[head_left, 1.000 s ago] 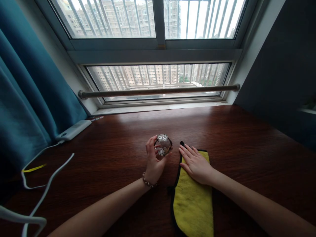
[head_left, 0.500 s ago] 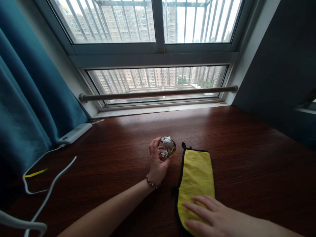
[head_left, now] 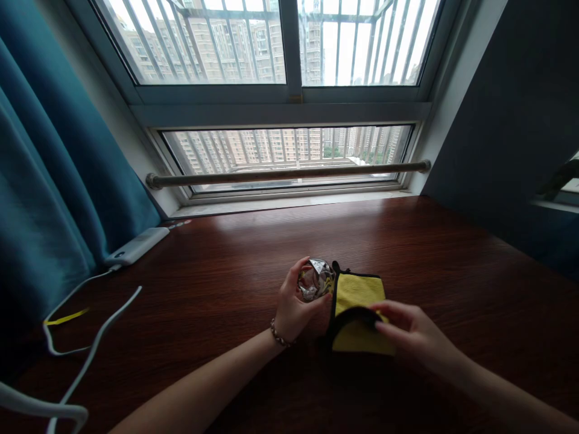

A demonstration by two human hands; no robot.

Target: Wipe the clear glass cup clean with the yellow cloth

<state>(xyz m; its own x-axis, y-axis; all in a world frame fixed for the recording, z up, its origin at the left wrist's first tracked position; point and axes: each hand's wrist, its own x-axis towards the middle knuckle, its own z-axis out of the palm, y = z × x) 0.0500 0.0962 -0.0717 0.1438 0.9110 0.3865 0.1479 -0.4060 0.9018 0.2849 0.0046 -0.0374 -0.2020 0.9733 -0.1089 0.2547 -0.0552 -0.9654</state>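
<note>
- Two hands show in the head view, both yours, low over the dark wooden counter (head_left: 452,253).
- Your left hand (head_left: 294,307) has its grip clenched around a small faceted glass object (head_left: 315,279), held upright just above the counter, fingers wrapped round its left side and thumb below it.
- Your right hand (head_left: 414,334) has its grip pinched on the near edge of the yellow cloth (head_left: 357,292), folding that edge up over the rest; the cloth's far end lies flat on the counter.
- The glass object sits just beside the cloth's black-trimmed left edge, touching it or nearly so; you cannot tell which.
- A white power bank (head_left: 138,245) with its white cable (head_left: 90,349) lies well apart at the far left, by the teal curtain (head_left: 49,169).
</note>
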